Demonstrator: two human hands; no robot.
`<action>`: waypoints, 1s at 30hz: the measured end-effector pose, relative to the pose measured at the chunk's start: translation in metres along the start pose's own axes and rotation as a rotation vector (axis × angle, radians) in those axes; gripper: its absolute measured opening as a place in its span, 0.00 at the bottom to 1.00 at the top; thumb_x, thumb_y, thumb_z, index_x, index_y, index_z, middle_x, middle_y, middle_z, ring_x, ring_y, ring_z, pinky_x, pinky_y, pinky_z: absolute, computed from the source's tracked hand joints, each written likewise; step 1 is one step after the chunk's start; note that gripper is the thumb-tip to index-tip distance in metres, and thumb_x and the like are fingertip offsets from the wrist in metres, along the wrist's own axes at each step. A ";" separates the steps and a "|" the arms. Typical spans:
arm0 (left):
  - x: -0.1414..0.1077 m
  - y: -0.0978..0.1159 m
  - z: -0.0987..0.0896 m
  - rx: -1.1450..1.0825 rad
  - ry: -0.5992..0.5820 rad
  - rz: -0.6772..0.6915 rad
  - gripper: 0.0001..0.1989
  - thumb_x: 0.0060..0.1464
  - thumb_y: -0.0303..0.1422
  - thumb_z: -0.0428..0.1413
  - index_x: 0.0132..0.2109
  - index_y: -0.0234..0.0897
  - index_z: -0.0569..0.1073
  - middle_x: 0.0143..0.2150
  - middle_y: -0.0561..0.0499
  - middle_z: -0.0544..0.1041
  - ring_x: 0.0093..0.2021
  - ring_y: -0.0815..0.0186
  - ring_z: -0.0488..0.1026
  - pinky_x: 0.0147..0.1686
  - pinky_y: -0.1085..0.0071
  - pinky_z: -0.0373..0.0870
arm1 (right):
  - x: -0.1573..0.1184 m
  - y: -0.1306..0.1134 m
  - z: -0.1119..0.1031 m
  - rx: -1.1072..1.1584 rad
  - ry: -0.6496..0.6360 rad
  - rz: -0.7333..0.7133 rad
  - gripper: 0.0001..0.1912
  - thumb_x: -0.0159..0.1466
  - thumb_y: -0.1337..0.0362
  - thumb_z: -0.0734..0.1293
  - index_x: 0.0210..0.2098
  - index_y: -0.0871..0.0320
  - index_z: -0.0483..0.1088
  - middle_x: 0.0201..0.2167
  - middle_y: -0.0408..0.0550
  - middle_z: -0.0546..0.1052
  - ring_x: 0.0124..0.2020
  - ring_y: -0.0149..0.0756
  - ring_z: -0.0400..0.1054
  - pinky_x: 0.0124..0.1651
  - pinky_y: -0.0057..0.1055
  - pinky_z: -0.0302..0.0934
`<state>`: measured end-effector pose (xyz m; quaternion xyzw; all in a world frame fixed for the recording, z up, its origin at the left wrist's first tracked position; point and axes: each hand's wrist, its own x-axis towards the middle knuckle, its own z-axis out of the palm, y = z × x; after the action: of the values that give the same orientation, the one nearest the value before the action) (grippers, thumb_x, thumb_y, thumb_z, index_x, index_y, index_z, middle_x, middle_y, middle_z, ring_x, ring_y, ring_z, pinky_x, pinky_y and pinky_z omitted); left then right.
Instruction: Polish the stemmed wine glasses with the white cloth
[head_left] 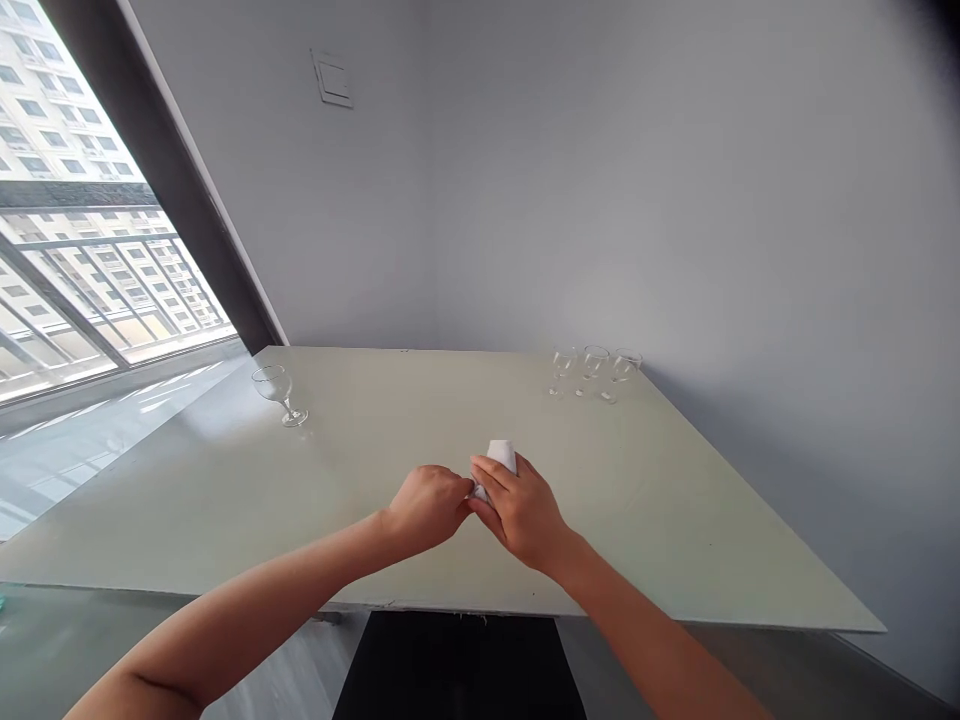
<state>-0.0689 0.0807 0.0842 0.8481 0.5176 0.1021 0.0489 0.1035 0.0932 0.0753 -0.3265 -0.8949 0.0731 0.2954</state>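
Note:
Above the near middle of the table, my two hands meet at a small white folded piece, a cloth or paper tissue (pixel 502 455). My right hand (pixel 529 515) is wrapped round it, and its upper end sticks out past the fingers. My left hand (pixel 429 508) is closed, with its thumb and fingertips pinched at the lower left end, where a bit of white shows. Whether something else is inside the white piece or in my left fingers is hidden.
A stemmed glass (pixel 281 393) stands upright at the table's far left. Three more stemmed glasses (pixel 595 362) are grouped near the far right corner. The pale table (pixel 360 420) meets grey walls behind. A black seat (pixel 457 665) is below the front edge; a window (pixel 97 200) is left.

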 end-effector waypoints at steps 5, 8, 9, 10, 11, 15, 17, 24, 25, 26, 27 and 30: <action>-0.004 -0.001 0.006 -0.006 0.119 0.084 0.14 0.56 0.38 0.46 0.33 0.37 0.72 0.22 0.50 0.70 0.25 0.66 0.67 0.27 0.71 0.59 | 0.019 0.031 -0.003 0.735 -0.154 0.396 0.21 0.62 0.52 0.55 0.32 0.58 0.73 0.31 0.48 0.75 0.32 0.37 0.67 0.37 0.35 0.60; -0.005 0.000 0.010 -0.119 0.190 0.039 0.14 0.56 0.39 0.47 0.45 0.39 0.69 0.25 0.52 0.72 0.26 0.67 0.67 0.28 0.72 0.59 | 0.022 0.049 -0.001 1.323 -0.109 0.659 0.23 0.59 0.47 0.57 0.29 0.60 0.72 0.24 0.47 0.74 0.27 0.36 0.67 0.32 0.34 0.60; -0.004 0.002 0.012 -0.164 0.218 0.017 0.15 0.56 0.39 0.47 0.48 0.40 0.67 0.25 0.53 0.72 0.26 0.68 0.66 0.28 0.73 0.60 | 0.022 0.051 0.002 1.480 -0.031 0.717 0.23 0.58 0.47 0.57 0.30 0.60 0.72 0.25 0.47 0.74 0.28 0.37 0.68 0.33 0.34 0.61; -0.003 0.004 0.015 -0.207 0.249 -0.009 0.15 0.56 0.39 0.48 0.49 0.40 0.66 0.24 0.54 0.71 0.26 0.68 0.66 0.28 0.73 0.60 | 0.021 0.052 0.007 1.616 0.052 0.756 0.23 0.58 0.46 0.58 0.31 0.59 0.72 0.27 0.47 0.75 0.30 0.38 0.68 0.34 0.35 0.61; -0.001 0.007 0.019 -0.250 0.285 -0.038 0.15 0.56 0.38 0.48 0.50 0.41 0.65 0.24 0.55 0.70 0.26 0.69 0.65 0.28 0.73 0.60 | 0.020 0.050 0.013 1.733 0.122 0.777 0.23 0.57 0.46 0.58 0.33 0.59 0.72 0.30 0.48 0.75 0.33 0.39 0.68 0.35 0.36 0.61; 0.011 0.016 0.034 -0.396 0.472 -0.169 0.16 0.57 0.35 0.46 0.52 0.42 0.63 0.24 0.56 0.68 0.25 0.71 0.64 0.28 0.75 0.62 | 0.013 0.023 0.034 1.984 0.350 0.749 0.19 0.58 0.48 0.59 0.36 0.55 0.71 0.35 0.46 0.75 0.39 0.40 0.67 0.39 0.37 0.61; 0.017 0.020 0.042 -0.431 0.590 -0.227 0.17 0.57 0.33 0.46 0.54 0.42 0.61 0.28 0.53 0.69 0.28 0.70 0.65 0.30 0.74 0.63 | 0.011 0.004 0.042 1.933 0.487 0.714 0.19 0.59 0.48 0.59 0.37 0.54 0.70 0.36 0.46 0.74 0.39 0.39 0.67 0.39 0.36 0.62; 0.020 0.037 0.051 -0.501 0.774 -0.289 0.17 0.56 0.28 0.45 0.50 0.44 0.69 0.56 0.46 0.61 0.53 0.59 0.59 0.51 0.57 0.57 | 0.011 -0.015 0.061 1.700 0.485 0.694 0.11 0.56 0.57 0.65 0.36 0.56 0.70 0.33 0.45 0.73 0.34 0.34 0.67 0.36 0.31 0.61; 0.018 0.037 0.048 -0.630 0.703 -0.290 0.16 0.56 0.28 0.44 0.49 0.44 0.69 0.56 0.47 0.62 0.55 0.59 0.58 0.52 0.57 0.56 | 0.012 -0.010 0.061 1.716 0.484 0.707 0.11 0.56 0.57 0.66 0.35 0.57 0.70 0.31 0.45 0.73 0.33 0.33 0.67 0.36 0.30 0.61; 0.017 0.034 0.043 -0.785 0.626 -0.305 0.16 0.57 0.30 0.44 0.50 0.44 0.69 0.56 0.48 0.63 0.55 0.60 0.59 0.52 0.58 0.57 | 0.011 -0.004 0.060 1.733 0.481 0.723 0.11 0.55 0.58 0.67 0.34 0.58 0.70 0.29 0.44 0.73 0.31 0.32 0.67 0.35 0.30 0.61; 0.017 0.031 0.037 -0.951 0.550 -0.331 0.16 0.57 0.32 0.44 0.51 0.43 0.67 0.55 0.48 0.65 0.53 0.61 0.61 0.51 0.61 0.59 | 0.011 0.001 0.059 1.756 0.459 0.737 0.10 0.54 0.59 0.68 0.33 0.58 0.70 0.28 0.43 0.73 0.30 0.31 0.67 0.34 0.29 0.61; 0.021 0.018 0.018 -1.375 0.345 -0.400 0.23 0.56 0.40 0.47 0.58 0.40 0.57 0.50 0.44 0.69 0.43 0.63 0.69 0.37 0.68 0.67 | 0.007 0.010 0.053 1.854 0.216 0.721 0.11 0.54 0.58 0.67 0.33 0.59 0.69 0.26 0.44 0.73 0.27 0.31 0.66 0.31 0.29 0.62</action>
<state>-0.0398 0.0920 0.0726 0.4873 0.4819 0.5247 0.5050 0.0739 0.1090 0.0320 -0.2241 -0.3003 0.7973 0.4732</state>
